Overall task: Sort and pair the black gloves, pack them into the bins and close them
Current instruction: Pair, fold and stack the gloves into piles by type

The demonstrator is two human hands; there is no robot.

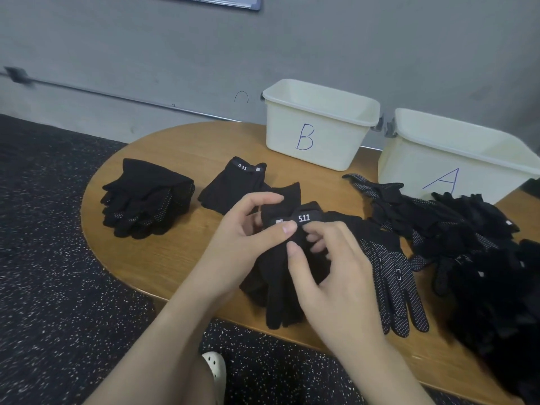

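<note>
The work surface is a wooden table (163, 258) with a rounded end, set against a grey wall (292, 39). The floor (58, 287) is dark with light speckles. Two cream plastic bins stand open at the table's far edge: bin B (315, 133) and, to its right, bin A (455, 165), near each other but apart.

The left hand (248, 238) and right hand (336, 276) together grip a black glove pair (280, 287) at its cuffs over the table's near edge; the fingers are curled narrow on the fabric, thumbs pressed below the "5.11" label.

A dotted-palm glove (391, 276) lies just right of the hands. A stacked glove pile (149, 200) rests at left, a folded labelled pair (233, 185) beside it, and an unsorted heap (467, 244) at right.
</note>
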